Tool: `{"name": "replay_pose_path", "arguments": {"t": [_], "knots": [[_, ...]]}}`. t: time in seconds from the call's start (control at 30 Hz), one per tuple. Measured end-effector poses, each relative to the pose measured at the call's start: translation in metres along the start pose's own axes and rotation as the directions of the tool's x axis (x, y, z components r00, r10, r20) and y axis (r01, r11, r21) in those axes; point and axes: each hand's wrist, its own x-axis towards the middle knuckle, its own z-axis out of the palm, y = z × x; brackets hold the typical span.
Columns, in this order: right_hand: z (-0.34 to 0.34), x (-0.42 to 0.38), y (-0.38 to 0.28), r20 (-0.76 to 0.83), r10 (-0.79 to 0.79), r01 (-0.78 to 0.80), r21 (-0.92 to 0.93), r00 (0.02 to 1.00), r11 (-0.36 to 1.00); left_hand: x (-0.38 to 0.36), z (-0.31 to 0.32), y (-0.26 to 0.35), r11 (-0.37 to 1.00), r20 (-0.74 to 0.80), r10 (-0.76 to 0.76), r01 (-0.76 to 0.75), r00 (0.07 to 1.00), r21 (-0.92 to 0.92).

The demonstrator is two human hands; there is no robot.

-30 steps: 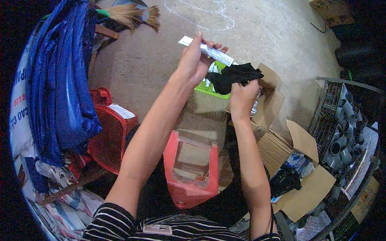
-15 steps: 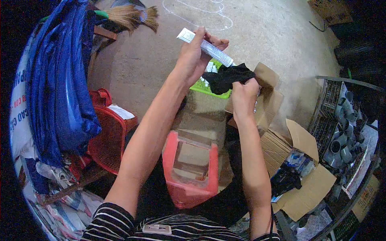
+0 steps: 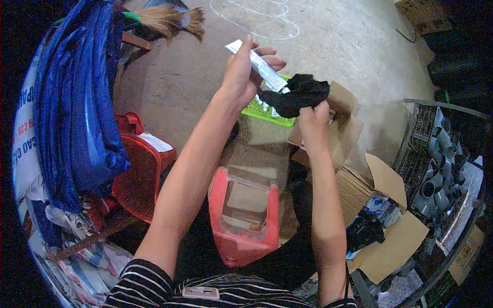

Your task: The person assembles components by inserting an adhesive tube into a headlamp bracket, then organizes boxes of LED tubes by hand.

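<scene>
My left hand (image 3: 246,69) holds a white tube (image 3: 267,68) with small print, slanting down to the right, its capped end beside a black cloth (image 3: 304,95). The other fingers of that hand are spread. On the right, my right hand (image 3: 315,120) is closed on the lower edge of the cloth, which hangs bunched above the fist. Beneath both hands lies a green basket (image 3: 282,121) with white items in it, partly hidden by the cloth and my left hand.
A red stool (image 3: 244,241) stands below my arms. Open cardboard boxes (image 3: 395,246) are on the right, near a rack of grey pipe fittings (image 3: 441,169). At the left are a red basket (image 3: 134,179), blue tarp (image 3: 84,113) and brooms (image 3: 156,21).
My left hand and the tube have shifted slightly left and down. The cloth is lifted and bunched differently beside the tube's end, with the right hand still gripping it.
</scene>
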Motion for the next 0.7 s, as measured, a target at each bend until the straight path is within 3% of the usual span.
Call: {"name": "replay_pose_path", "arguments": {"t": [0.03,0.13,0.17,0.2,0.23,0.27,0.37,0.43,0.47,0.57,0.6,0.67,0.7], "knots": [[-0.002,0.0,0.006,0.07,0.016,-0.019,0.039,0.997,0.999,-0.005,0.005,0.004,0.999,0.035,-0.012,0.011,0.999,0.038],[0.001,-0.007,0.011,0.212,0.301,-0.332,0.128,0.93,0.935,0.001,0.008,-0.005,0.962,0.147,0.014,-0.054,0.989,0.269],[0.002,-0.009,0.011,0.288,0.269,-0.331,0.196,0.919,0.923,0.004,0.007,-0.011,0.929,0.187,0.028,-0.095,0.982,0.359],[0.007,-0.009,0.001,0.362,0.229,-0.335,0.263,0.904,0.905,0.003,0.007,-0.012,0.764,0.268,0.046,-0.207,0.962,0.611],[0.009,-0.008,-0.005,0.431,0.184,-0.343,0.328,0.883,0.88,0.0,0.008,-0.015,0.75,0.304,0.043,-0.232,0.952,0.619],[0.012,-0.008,0.005,0.376,0.15,-0.239,0.201,0.914,0.95,-0.002,0.01,-0.02,0.737,0.339,0.039,-0.256,0.94,0.625],[0.009,-0.011,0.001,0.348,0.117,-0.182,0.16,0.93,0.97,-0.002,0.009,-0.023,0.755,0.363,-0.003,-0.236,0.932,0.612],[0.009,-0.015,-0.007,0.219,0.149,-0.14,-0.055,0.964,0.989,0.0,0.008,-0.023,0.828,0.372,0.008,-0.215,0.928,0.518],[0.009,-0.016,-0.009,0.15,0.152,-0.127,-0.164,0.977,0.978,0.002,0.008,-0.022,0.8,0.376,-0.002,-0.223,0.927,0.557],[0.001,-0.017,-0.005,0.155,0.29,-0.243,-0.265,0.945,0.933,0.002,0.003,-0.019,0.724,0.379,-0.05,-0.228,0.924,0.651],[0.0,-0.016,-0.006,0.275,0.312,-0.309,-0.052,0.909,0.949,0.0,0.004,-0.015,0.707,0.375,-0.071,-0.219,0.924,0.673],[-0.002,-0.014,-0.008,0.506,0.256,-0.464,0.342,0.823,0.817,-0.004,0.008,-0.012,0.701,0.367,-0.118,-0.184,0.923,0.689],[-0.001,-0.014,-0.009,0.51,0.203,-0.427,0.371,0.836,0.825,-0.007,0.011,-0.012,0.712,0.362,-0.144,-0.157,0.921,0.684]]}}
